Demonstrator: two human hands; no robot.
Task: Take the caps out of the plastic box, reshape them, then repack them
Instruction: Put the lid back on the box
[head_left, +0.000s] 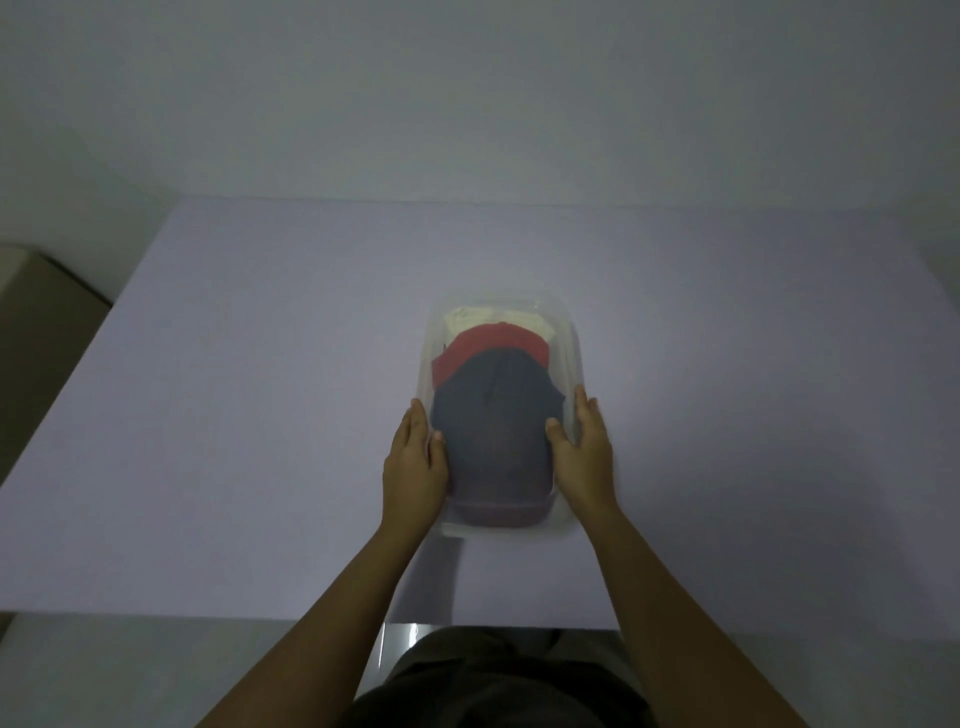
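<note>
Plastic box (572, 353): clear, with no lid on it, standing on the table (208, 415) a little toward 3 o'clock of the table's middle, its long axis running from 12 to 6 o'clock.
Cream cap (498, 314): inside the box at the 12 o'clock end, mostly covered by the next cap.
Red cap (493, 344): inside the box just toward 6 o'clock of the cream one, overlapping it.
Dark blue cap (493, 415): on top, filling the 6 o'clock half of the box and overlapping the red cap.
Purplish shape at the box's 6 o'clock wall: seen through the plastic; I cannot tell whether it belongs to the dark blue cap.
Left hand (415, 462): at the box's 8 o'clock side, fingers laid along the outside wall, thumb (436, 441) hooked over the rim, so it grasps the wall.
Right hand (584, 452): at the box's 4 o'clock side, fingers along the outside wall, thumb (553, 428) over the rim, grasping the wall likewise.
Brown box (47, 312): off the table at 9 o'clock.
Wall (467, 104): plain, behind the table at 12 o'clock.
</note>
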